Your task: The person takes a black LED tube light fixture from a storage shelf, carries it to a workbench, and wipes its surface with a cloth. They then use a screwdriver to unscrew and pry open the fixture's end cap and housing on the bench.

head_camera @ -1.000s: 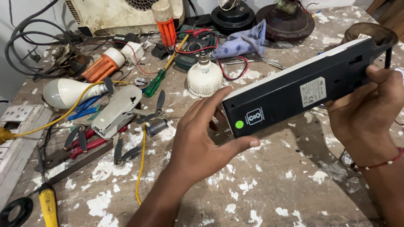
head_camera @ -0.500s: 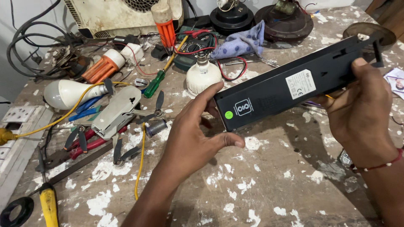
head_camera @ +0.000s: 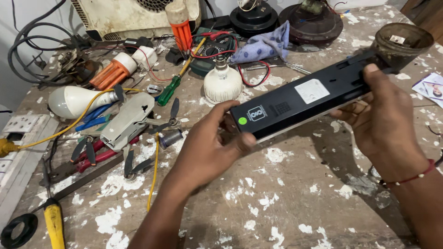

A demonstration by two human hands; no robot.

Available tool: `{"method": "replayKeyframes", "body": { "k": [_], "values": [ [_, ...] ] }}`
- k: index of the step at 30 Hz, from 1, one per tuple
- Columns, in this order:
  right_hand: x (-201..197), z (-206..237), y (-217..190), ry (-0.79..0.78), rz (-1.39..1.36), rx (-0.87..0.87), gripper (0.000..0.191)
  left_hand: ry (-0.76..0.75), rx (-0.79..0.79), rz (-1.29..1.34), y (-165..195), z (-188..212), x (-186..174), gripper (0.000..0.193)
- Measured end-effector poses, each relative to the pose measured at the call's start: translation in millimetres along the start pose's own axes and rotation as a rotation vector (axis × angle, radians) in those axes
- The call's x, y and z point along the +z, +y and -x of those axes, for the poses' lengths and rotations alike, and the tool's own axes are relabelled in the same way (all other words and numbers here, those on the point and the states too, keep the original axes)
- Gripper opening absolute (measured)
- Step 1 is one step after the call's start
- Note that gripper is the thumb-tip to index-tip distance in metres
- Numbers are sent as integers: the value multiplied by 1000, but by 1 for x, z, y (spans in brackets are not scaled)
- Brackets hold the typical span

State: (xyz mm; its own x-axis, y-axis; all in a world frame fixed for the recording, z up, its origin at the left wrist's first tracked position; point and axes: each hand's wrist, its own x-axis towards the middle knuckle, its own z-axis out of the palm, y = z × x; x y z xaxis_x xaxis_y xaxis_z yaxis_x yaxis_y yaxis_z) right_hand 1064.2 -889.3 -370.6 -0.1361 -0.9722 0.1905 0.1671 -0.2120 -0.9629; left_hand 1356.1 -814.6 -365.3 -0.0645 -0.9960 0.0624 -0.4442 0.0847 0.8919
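Head view: left hand [head_camera: 207, 150], right hand [head_camera: 385, 122] grasping black device [head_camera: 309, 99]; brown jar [head_camera: 401, 44] behind.

A single head-worn camera looks steeply down and forward over the paint-spattered desk [head_camera: 295, 203], from close above it. Both forearms enter from the bottom edge, so the hands sit near the middle of the frame at short range. The far edge of the desk and a strip of wall [head_camera: 18, 41] close the top and left. No second view overlaps.

White rectangular label [head_camera: 312, 91] and green round sticker [head_camera: 242, 121] on black casing [head_camera: 300, 101]
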Motion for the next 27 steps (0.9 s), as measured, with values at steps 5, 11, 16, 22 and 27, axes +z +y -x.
{"method": "replayKeyframes", "body": {
  "k": [5, 11, 16, 22, 27],
  "values": [
    [7, 0, -1, 15, 56, 143, 34, -36, 91, 239, -16, -3, -1, 75],
    [21, 9, 2, -52, 137, 320, 35, -197, -20, 264, -14, -3, 8, 72],
    [25, 16, 7, -161, 127, 365, 39, -246, -95, 152, -5, 0, 14, 76],
    [29, 15, 13, -112, 134, 358, 44, -261, -80, 247, -2, 1, 21, 67],
    [30, 12, 9, -147, 102, 411, 41, -200, -159, 280, -7, -4, 22, 57]
  ]
}}
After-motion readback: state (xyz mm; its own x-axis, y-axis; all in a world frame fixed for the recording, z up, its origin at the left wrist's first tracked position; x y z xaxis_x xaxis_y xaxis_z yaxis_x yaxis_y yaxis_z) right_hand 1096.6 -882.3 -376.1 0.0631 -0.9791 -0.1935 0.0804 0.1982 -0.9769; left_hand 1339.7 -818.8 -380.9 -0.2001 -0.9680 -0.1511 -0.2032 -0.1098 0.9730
